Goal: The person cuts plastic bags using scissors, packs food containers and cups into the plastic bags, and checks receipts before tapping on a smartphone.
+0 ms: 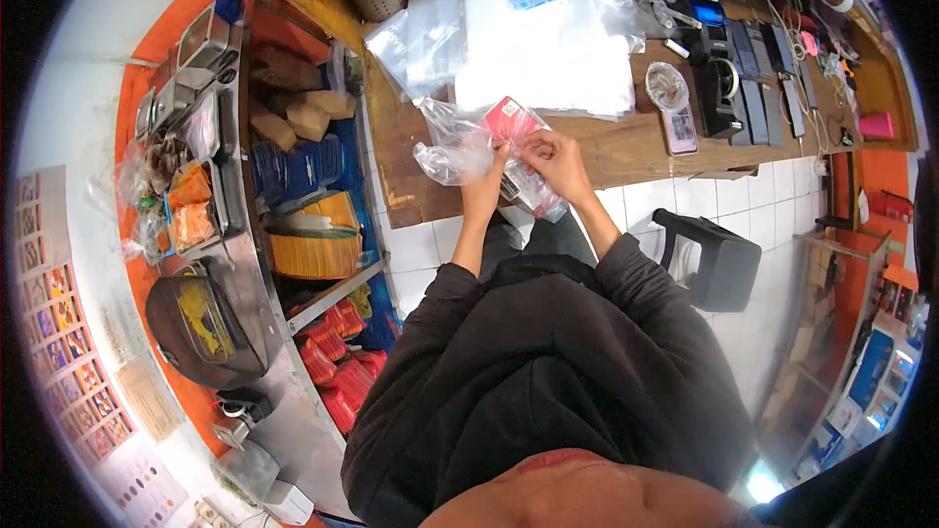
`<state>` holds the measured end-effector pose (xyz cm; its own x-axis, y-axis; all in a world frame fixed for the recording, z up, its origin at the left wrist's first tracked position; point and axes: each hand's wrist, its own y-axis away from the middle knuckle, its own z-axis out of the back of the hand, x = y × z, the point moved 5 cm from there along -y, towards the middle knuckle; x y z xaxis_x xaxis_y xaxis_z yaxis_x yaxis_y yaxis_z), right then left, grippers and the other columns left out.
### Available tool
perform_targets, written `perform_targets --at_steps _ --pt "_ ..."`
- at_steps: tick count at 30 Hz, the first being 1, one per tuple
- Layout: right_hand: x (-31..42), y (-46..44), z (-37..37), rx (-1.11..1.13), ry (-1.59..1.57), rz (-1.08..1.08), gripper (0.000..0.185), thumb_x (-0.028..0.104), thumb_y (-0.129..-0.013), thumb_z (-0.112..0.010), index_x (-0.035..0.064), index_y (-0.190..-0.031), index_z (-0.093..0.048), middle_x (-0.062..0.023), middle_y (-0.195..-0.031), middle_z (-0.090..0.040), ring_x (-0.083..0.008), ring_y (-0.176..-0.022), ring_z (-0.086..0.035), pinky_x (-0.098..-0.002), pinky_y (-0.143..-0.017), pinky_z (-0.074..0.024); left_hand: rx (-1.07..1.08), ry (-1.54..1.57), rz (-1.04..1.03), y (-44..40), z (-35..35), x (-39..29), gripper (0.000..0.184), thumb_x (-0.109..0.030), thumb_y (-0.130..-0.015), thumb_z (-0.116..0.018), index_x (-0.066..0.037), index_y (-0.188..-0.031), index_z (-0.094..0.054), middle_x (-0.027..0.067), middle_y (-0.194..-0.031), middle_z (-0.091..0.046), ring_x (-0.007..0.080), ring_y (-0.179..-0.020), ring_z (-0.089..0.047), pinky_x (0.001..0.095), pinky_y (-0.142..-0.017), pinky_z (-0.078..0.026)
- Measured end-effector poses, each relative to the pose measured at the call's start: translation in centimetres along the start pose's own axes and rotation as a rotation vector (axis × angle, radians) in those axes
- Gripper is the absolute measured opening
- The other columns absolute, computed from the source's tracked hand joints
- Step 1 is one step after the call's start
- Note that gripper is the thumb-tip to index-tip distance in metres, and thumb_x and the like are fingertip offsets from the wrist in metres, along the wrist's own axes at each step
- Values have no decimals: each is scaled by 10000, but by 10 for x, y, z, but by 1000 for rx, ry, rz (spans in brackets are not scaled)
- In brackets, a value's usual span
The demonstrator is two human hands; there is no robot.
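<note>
Both hands are at the near edge of the wooden table, closed on a packet with a red top and a clear, printed lower part. My left hand grips its left side, thumb up against the red part. My right hand pinches its right side with bent fingertips. A crumpled clear plastic bag bunches at the left hand; whether it is joined to the packet I cannot tell. The packet's contents are too small to make out.
White sheets or bags lie on the wooden table beyond the hands. Rightward are a tape roll, a phone, a tape dispenser and several dark devices. A black stool stands right; shelves stand left.
</note>
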<state>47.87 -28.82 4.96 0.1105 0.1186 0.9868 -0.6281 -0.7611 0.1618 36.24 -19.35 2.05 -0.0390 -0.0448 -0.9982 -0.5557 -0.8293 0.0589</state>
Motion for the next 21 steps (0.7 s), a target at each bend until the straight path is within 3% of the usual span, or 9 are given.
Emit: perform_targets --at_steps 4,12,15,17,21 --pt "1 3 0 -4 130 -25 111 51 -802 -685 -36 -860 -646 -60 -665 -647 -84 -553 -589 -218 -504 -461 -13 72 37 -1 0 2 199 -133 -842 -671 -11 -984 -600 39 -939 -617 131 -869 -560 282 -805 -436" --pt "5 3 -2 -22 96 -50 96 57 -815 -671 -29 -850 -647 -37 -659 -631 -56 -550 -557 -202 -501 -433 -18 91 98 0 0 1 209 -167 -854 -661 -14 -987 -607 46 -954 -625 134 -897 -565 275 -824 -427" --pt "10 2 0 -20 107 -49 102 57 -817 -673 -37 -837 -639 -35 -654 -626 -59 -554 -557 -205 -505 -438 62 -85 70 3 1 -3 245 -195 -864 -650 -10 -1020 -606 66 -981 -627 171 -926 -570 302 -844 -427" --pt "10 -2 4 -23 115 -40 104 55 -819 -672 -40 -828 -633 -34 -648 -623 -61 -557 -557 -207 -507 -440 109 -287 -122 5 -3 -16 278 -246 -892 -611 -10 -1038 -610 87 -1036 -617 207 -976 -563 331 -882 -420" --pt "-1 -5 3 71 -1 -43 104 26 -831 -644 -58 -879 -607 -70 -746 -639 -87 -648 -583 -228 -578 -463 145 -230 -19 8 -3 -5 317 -258 -893 -606 -13 -1093 -605 124 -1104 -606 241 -1027 -557 355 -909 -407"
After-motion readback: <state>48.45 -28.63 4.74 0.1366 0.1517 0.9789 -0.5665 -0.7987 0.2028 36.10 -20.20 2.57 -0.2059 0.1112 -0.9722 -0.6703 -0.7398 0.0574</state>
